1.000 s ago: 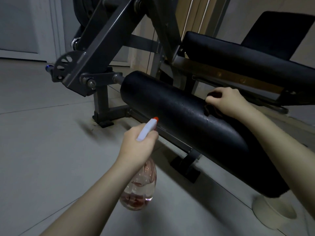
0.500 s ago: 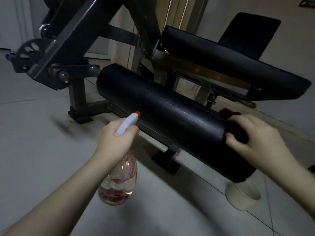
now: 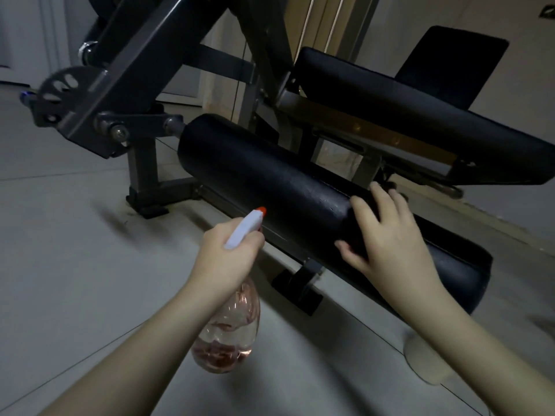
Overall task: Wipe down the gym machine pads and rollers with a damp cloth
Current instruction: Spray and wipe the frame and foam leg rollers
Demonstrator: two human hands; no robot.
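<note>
Grey tiled floor with a gym machine standing on it.

The floor (image 3: 69, 280) is pale grey tile crossed by thin joint lines. The gym machine (image 3: 144, 163) stands on it by a dark post with a flat foot (image 3: 148, 207) at the left and a black bracket foot (image 3: 297, 288) nearer the middle. A dark smudge (image 3: 112, 219) marks the tile beside the left foot. A pale round bowl (image 3: 426, 366), blurred, sits at lower right.

Left hand (image 3: 228, 259) gripping spray bottle (image 3: 225, 340), right hand (image 3: 389, 235) splayed flat, forearms outstretched.
</note>
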